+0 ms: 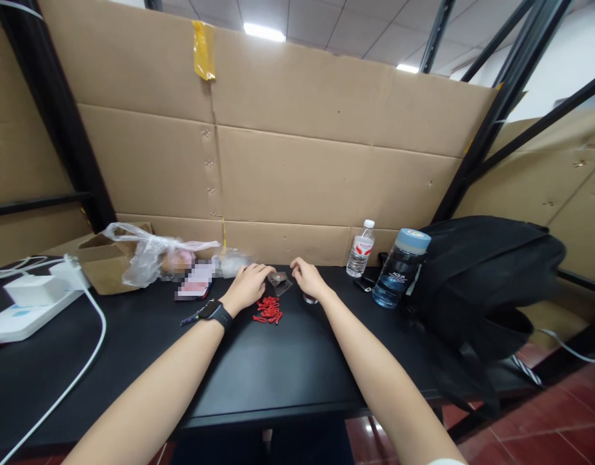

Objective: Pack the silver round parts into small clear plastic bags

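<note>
My left hand (249, 286), with a dark watch (211, 310) on its wrist, lies low over the black table, fingers stretched out at the left edge of a small clear plastic bag (280, 283). Something small shows inside the bag. Across from it, my right hand (308, 278) has its fingers curled together; whatever they may hold is too small to make out. Under the right wrist a small round dark object (310, 299) is partly hidden. A loose pile of red cord loops (269, 309) sits just in front of the bag, between both hands.
Leftward are a phone (197, 281), crumpled plastic bags (150, 255), a cardboard box (106, 265) and a white power strip (36, 310) with a cable. On the right stand a water bottle (361, 250), a blue bottle (399, 271) and a black backpack (486, 284). A cardboard wall (297, 174) closes the back.
</note>
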Demonstrator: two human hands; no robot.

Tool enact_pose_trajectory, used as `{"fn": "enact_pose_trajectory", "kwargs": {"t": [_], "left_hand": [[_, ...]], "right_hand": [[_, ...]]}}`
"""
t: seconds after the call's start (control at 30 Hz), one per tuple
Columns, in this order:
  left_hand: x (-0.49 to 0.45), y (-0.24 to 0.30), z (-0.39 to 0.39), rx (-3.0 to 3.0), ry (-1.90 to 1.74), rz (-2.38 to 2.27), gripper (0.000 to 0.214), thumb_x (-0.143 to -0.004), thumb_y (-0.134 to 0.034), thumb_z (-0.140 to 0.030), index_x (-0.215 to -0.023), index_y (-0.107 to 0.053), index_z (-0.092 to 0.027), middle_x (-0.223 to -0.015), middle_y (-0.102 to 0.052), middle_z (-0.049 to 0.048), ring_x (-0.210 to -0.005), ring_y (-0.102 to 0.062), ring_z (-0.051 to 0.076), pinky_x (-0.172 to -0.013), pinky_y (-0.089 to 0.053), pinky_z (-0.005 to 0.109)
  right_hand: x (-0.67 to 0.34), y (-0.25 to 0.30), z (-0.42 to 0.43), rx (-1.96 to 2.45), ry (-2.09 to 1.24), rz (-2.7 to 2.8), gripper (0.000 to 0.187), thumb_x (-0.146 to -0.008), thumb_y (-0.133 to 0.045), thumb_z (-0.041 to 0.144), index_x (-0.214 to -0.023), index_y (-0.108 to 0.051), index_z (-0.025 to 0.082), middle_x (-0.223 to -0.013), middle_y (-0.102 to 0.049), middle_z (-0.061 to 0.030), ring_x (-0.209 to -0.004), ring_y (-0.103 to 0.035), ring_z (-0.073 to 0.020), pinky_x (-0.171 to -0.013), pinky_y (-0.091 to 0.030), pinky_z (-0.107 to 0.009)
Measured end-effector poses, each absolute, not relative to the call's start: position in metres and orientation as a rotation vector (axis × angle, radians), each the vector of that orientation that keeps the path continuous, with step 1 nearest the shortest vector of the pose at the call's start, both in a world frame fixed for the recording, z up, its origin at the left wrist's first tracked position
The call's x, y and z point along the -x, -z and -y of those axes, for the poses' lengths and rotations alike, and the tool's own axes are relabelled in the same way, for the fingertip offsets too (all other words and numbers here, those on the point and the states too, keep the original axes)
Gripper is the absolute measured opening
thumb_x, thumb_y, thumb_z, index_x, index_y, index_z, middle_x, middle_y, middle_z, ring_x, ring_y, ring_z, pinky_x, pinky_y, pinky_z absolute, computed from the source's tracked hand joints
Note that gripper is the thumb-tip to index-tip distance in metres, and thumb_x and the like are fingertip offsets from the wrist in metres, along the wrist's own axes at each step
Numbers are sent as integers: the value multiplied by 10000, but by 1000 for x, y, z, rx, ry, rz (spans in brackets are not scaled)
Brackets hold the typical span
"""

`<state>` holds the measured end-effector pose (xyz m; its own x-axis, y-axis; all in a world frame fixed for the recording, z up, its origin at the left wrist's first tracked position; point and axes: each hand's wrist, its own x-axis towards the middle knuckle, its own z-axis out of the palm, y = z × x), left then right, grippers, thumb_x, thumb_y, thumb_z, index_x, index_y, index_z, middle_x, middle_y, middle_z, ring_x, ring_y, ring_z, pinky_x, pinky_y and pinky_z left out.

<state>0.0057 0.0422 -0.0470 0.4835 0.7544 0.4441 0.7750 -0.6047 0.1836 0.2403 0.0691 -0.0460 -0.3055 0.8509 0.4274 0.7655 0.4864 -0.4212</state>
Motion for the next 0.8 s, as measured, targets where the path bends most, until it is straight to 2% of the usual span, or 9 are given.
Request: {"fn": "enact_pose_trajectory", "kwargs": {"t": [0.07,0.13,0.2,0.3,0.53,0.63,0.7,0.8], "left_hand": [[-8,48,-44,2665,724,1371,352,-903,-561,-201,-1245,-594,-282,-1285,-635,69,-1222,-508,276,-1017,-346,425],[-11,48,-45,2679,698,1354,254,-915,-596,-263,-1165,-632,-280,-1256,-647,65,-1210,-507,273,-1016,-332,424],[-14,48,-45,2678,698,1352,150,-938,-575,-292,-1054,-666,-270,-1185,-679,64,-1191,-513,271,-1016,-318,430],[-15,47,-46,2637,789,1439,162,-965,-514,-303,-957,-668,-253,-1070,-719,66,-1143,-548,270,-1005,-322,443],[-10,49,-55,2641,1238,1710,175,-918,-553,-345,-948,-682,-230,-992,-758,33,-973,-674,232,-921,-434,382],[-10,48,-55,2624,1384,1786,269,-877,-597,-374,-1096,-635,-224,-950,-767,29,-870,-688,212,-879,-463,357],[-12,48,-53,2593,1397,1849,405,-854,-618,-353,-1235,-551,-232,-923,-769,14,-832,-687,201,-879,-460,361],[-15,49,-49,2630,1195,1853,364,-858,-590,-290,-1221,-573,-270,-896,-767,-5,-878,-689,211,-929,-420,400]], "right_hand": [[-245,48,-69,1331,-159,2194,270,-837,-594,72,-1050,-627,235,-969,-699,3,-875,-631,-139,-761,-375,-247],[-247,49,-67,1363,-149,2258,287,-768,-701,101,-1014,-668,245,-1025,-693,0,-915,-625,-154,-787,-374,-262],[-245,48,-66,1374,-148,2288,224,-761,-756,166,-961,-701,250,-1013,-699,-2,-939,-624,-168,-818,-375,-283],[-240,46,-65,1364,-158,2255,63,-823,-715,194,-870,-721,236,-932,-723,-6,-920,-639,-172,-835,-392,-293],[-237,43,-65,1204,-578,1916,74,-829,-630,186,-895,-663,177,-812,-738,-29,-758,-685,-154,-745,-493,-246],[-238,44,-63,1182,-647,1800,307,-811,-644,212,-1112,-589,193,-786,-735,2,-718,-688,-156,-708,-507,-243],[-240,46,-63,1205,-611,1794,433,-808,-645,213,-1227,-533,220,-762,-727,34,-678,-674,-150,-677,-499,-231],[-240,51,-63,1267,-518,1938,331,-826,-625,179,-1153,-627,234,-747,-727,32,-678,-669,-144,-687,-486,-222]]}}
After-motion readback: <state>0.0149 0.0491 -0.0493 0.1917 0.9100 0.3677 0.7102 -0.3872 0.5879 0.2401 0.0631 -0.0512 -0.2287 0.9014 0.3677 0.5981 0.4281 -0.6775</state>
